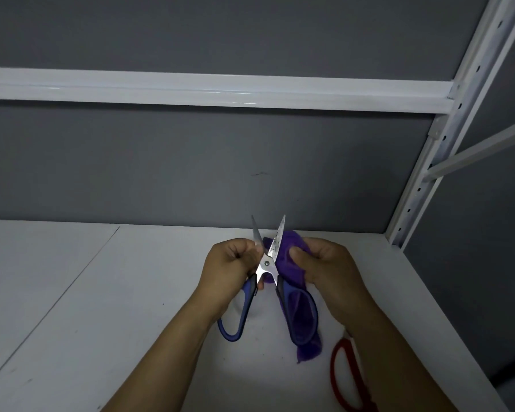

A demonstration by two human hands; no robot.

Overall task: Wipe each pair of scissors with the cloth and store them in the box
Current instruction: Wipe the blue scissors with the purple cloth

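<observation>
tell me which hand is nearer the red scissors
Right. The right hand holds the cloth just beyond the red scissors; the left hand grips the blue scissors farther left.

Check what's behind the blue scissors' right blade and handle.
Behind the blue scissors is the purple cloth: the right hand grips it against that blade's back, and it hangs down behind the handle loop, showing through it. The part inside the fist is hidden.
</observation>
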